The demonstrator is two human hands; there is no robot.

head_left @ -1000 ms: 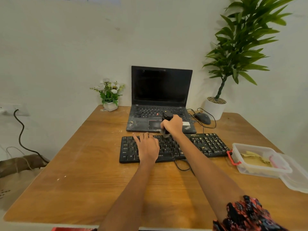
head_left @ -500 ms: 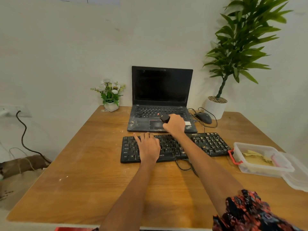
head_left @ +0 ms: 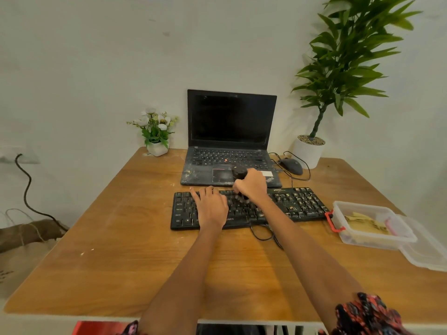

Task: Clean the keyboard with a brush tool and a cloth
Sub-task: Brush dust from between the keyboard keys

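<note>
Home office: laptop (head_left: 229,141), wooden desk (head_left: 121,250)

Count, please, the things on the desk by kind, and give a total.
Keyboards: 1, keyboard
Laptops: 1, laptop
Mice: 1, mouse
Potted plants: 2, flower pot, tall plant
Plastic boxes: 1, box
Brushes: 1, brush, in right hand
Total: 7

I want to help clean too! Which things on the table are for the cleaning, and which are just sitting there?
For the cleaning:
keyboard
brush, gripped by the right hand
left hand, resting flat on the keys

Just sitting there:
laptop
mouse
flower pot
big plant
plastic box
</note>
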